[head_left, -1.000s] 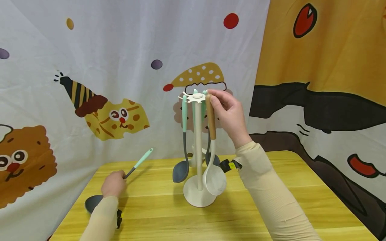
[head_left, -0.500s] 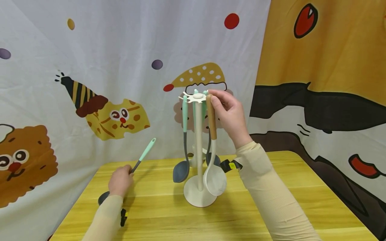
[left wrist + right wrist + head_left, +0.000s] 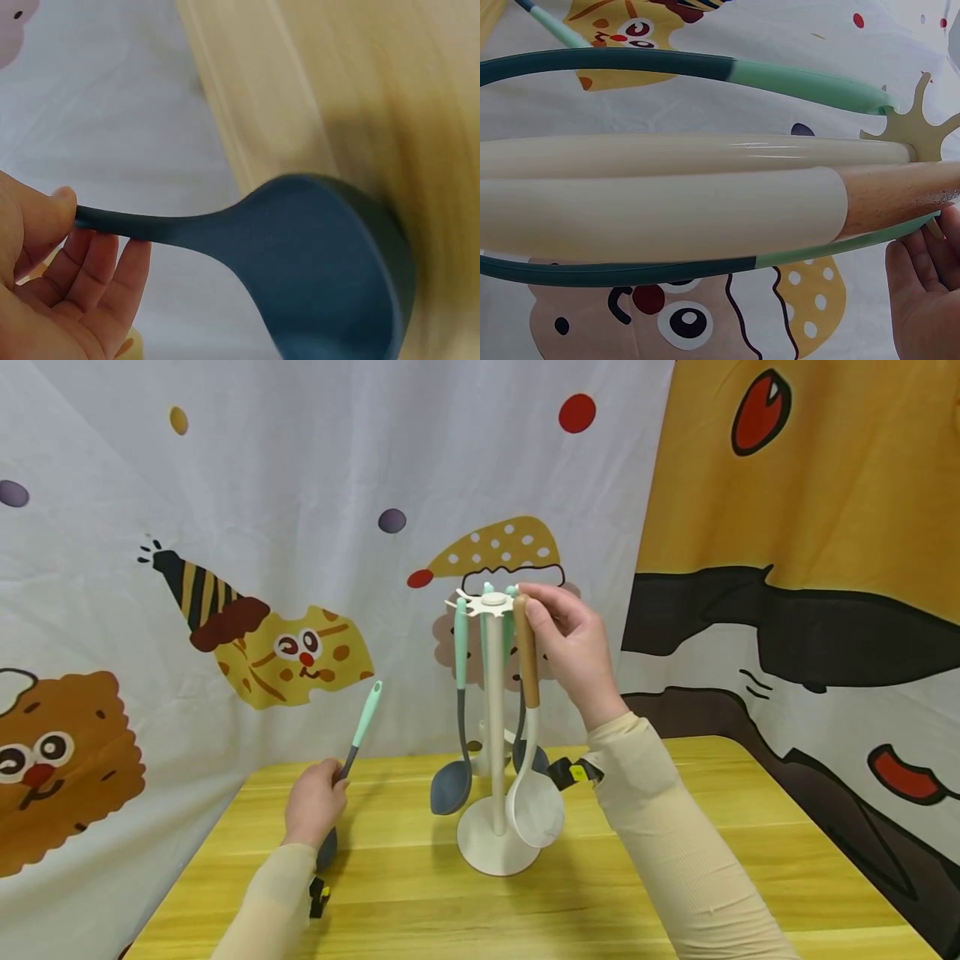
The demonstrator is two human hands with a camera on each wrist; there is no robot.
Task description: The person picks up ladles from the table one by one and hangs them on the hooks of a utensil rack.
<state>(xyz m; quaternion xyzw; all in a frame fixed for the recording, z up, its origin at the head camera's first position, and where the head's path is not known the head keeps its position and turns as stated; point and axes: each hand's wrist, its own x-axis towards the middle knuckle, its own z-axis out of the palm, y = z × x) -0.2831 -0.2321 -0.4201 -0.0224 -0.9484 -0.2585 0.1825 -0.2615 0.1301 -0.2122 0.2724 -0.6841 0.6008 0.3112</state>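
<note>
My left hand [image 3: 315, 806] grips a dark grey ladle by its shaft. The ladle's mint handle [image 3: 367, 717] points up and away, and its deep bowl [image 3: 322, 262] hangs close over the table in the left wrist view. At the top of a white utensil stand [image 3: 497, 727], my right hand [image 3: 572, 647] pinches the wooden handle of a white ladle [image 3: 536, 806] hanging there. Right-hand fingers [image 3: 911, 270] show beside the handle's upper end in the right wrist view. On the stand's left side hangs a grey spoon [image 3: 450, 787] with a mint handle.
More utensils hang on the stand's far side, including a dark-headed one [image 3: 531, 757] partly hidden by the white ladle. The stand's round base [image 3: 480, 852] rests on a wooden table [image 3: 405, 902]. A cartoon-printed curtain [image 3: 300, 468] hangs behind the table's back edge.
My left hand has moved right with the grey ladle, lifting it and tilting its handle more upright. The right hand has stayed at the wooden handle.
</note>
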